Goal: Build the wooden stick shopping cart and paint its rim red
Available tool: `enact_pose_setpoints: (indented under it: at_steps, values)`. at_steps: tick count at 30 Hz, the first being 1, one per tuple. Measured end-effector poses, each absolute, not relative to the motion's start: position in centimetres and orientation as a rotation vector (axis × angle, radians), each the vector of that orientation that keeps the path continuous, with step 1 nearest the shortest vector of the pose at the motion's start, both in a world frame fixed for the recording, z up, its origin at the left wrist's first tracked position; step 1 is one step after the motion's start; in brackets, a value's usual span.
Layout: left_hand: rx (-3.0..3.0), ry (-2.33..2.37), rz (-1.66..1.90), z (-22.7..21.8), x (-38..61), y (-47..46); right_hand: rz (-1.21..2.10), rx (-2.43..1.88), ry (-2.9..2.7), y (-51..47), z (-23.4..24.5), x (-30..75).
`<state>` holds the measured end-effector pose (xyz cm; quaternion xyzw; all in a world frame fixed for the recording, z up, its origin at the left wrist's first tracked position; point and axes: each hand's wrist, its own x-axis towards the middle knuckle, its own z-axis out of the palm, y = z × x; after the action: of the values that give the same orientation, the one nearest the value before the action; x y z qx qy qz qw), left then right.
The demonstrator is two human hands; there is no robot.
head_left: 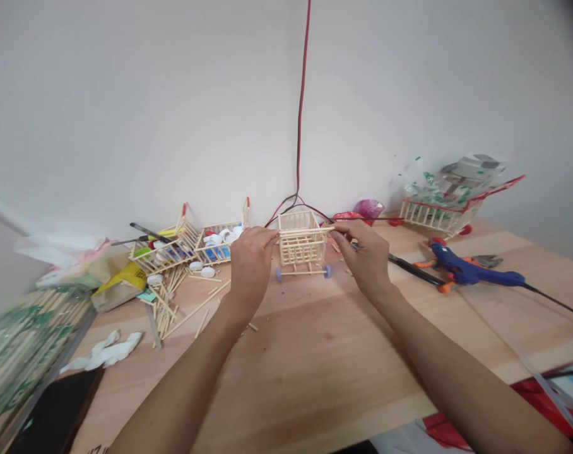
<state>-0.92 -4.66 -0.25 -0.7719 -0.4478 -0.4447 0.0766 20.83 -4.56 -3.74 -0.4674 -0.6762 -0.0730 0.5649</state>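
Note:
A miniature shopping cart built of thin wooden sticks stands upright on the table between my hands. Pale blue-purple wheels sit at its near lower corners. My left hand is closed, its fingertips pinching the left end of the cart's near top bar. At the bar's right end, my right hand is closed too, with thumb and fingers on the tip. The fingers partly hide where they touch.
Two stick carts with bottle caps and loose sticks lie left. A blue glue gun, pliers and a red-trimmed cart are right. A dark phone lies front left; red-black cable runs down the wall.

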Motion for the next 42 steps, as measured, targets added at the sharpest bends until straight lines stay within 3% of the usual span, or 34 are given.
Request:
enact_pose_setpoints:
  at_steps: [42]
  values:
    - [-2.333,-1.407,-1.366,-0.49,-0.83,-4.33,-0.157,-1.176,-1.576,-4.78,-3.68,20.49]
